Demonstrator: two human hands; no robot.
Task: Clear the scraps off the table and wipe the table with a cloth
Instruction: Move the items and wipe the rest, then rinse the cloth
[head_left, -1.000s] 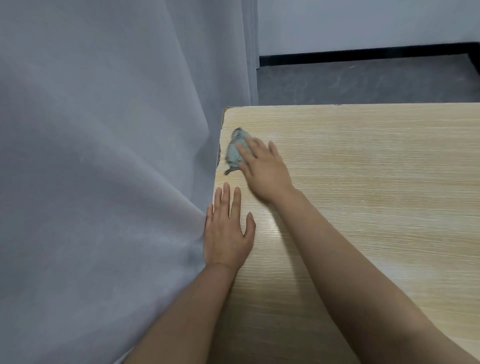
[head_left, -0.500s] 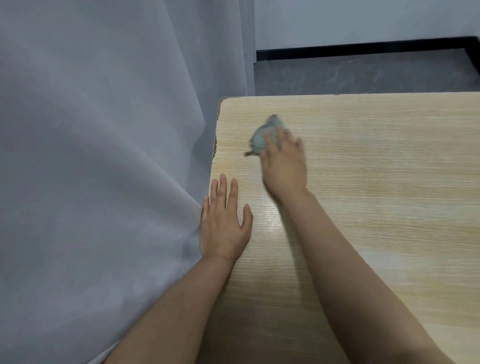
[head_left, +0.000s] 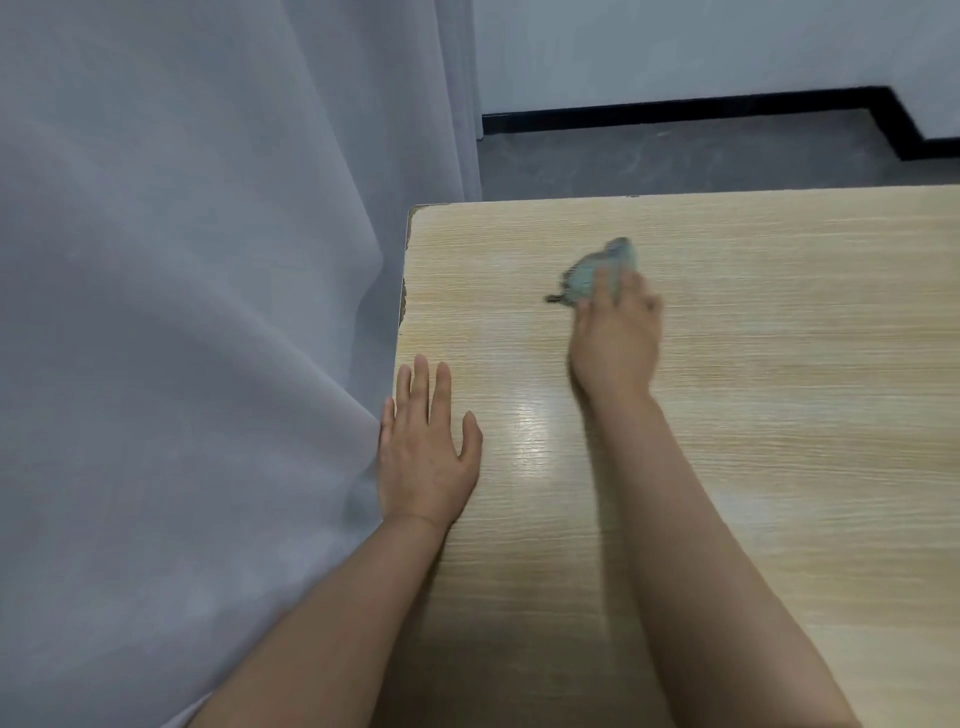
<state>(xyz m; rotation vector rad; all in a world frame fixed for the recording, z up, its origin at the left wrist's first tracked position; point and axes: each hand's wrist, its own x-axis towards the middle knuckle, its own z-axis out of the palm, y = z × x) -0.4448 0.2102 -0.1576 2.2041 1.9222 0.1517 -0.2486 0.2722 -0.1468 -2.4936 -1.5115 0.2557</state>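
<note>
Right hand (head_left: 615, 338) presses down on a small bunched grey-green cloth (head_left: 597, 273), its grip laid over the near part of the wad with fingers reaching forward across it; motion blur keeps me from telling whether the fingers curl round the fabric or only lie flat on top. The cloth sits on the desk (head_left: 779, 389) at about 12 o'clock from that hand, with most of its bulk showing past the fingertips and a thin dark tail of fabric sticking out toward 9 o'clock. It lies in the far part of the desk top, nearer the left corner than the right side of the view. The right forearm runs back from the wrist toward 5 o'clock and leaves the picture at the bottom edge.

Left hand (head_left: 423, 457) rests flat on the desk at roughly 8 o'clock from the right hand, well apart from it, palm down, fingers straight and close together, thumb spread toward 2 o'clock; it holds nothing. Its outer edge lies along the left rim of the desk, touching the pale grey curtain (head_left: 182, 312) that hangs there and fills the left side of the view.

A bright patch of reflected light shows on the light wood-grain surface between the two hands. Beyond the far edge, toward 12 o'clock, are a dark grey floor (head_left: 675, 156), a black skirting strip (head_left: 675, 109) and a white wall (head_left: 701, 47).
</note>
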